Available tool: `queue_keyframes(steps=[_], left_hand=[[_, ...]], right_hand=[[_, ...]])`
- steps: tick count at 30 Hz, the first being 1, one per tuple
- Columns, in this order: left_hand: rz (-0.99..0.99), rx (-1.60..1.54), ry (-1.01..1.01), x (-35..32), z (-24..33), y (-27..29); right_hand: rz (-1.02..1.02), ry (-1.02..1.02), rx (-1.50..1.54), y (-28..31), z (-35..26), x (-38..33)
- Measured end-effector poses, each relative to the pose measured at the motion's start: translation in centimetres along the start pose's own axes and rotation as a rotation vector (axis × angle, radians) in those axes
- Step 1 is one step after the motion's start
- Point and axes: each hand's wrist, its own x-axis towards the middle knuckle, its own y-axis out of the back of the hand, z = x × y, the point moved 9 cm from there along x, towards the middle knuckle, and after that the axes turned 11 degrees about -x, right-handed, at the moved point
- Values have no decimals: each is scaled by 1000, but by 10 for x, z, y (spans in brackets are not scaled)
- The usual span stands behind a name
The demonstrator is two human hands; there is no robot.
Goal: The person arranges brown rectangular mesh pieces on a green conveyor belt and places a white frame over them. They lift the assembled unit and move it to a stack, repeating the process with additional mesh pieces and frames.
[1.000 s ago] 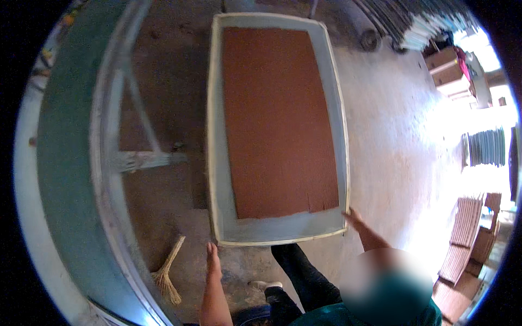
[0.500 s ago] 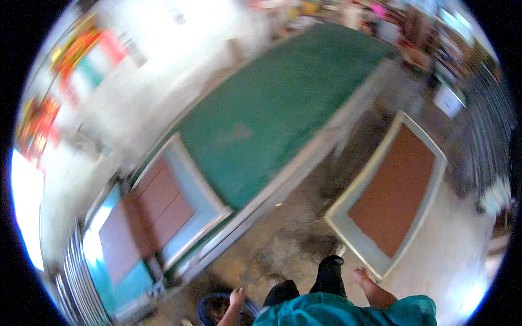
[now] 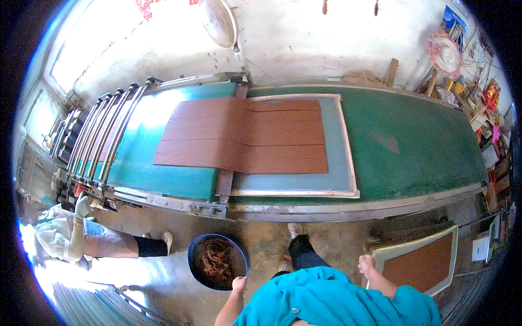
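Observation:
My left hand hangs low in a loose fist, overlapping the right rim of a dark blue tub; nothing shows in its fingers. Brown stringy scraps lie in the tub. My right hand is also curled, with no object visible in it, beside the upper left corner of a pale frame holding a brown panel. On the long green table ahead, brown grooved sheets lie partly on a framed blue-grey screen and partly on the bright green belt.
Metal rollers cross the belt's left end. A co-worker with a gloved hand stands at the left. The table's metal rail runs across in front of me. A fan is by the wall; clutter fills the far right.
My view has turned left, so the table now runs across it and the pale frame sits lower right. The tub and the co-worker show more fully. Both hands stay low.

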Motion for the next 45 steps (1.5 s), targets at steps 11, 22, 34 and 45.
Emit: queue_keyframes(steps=[11,22,34,45], left_hand=[[210,-523,139,-35,103,53],[225,-722,92,-28,93,46],[221,-714,199,-17,-26,64],[165,-786,193,24,13,70]], right_hand=[[-482,492,-487,-166,-256,64],[-438,640,-1045,-216,-359,48],[-289,521,-1004,-213,-363,-3],[-357,420,-606,-159,-363,32]])
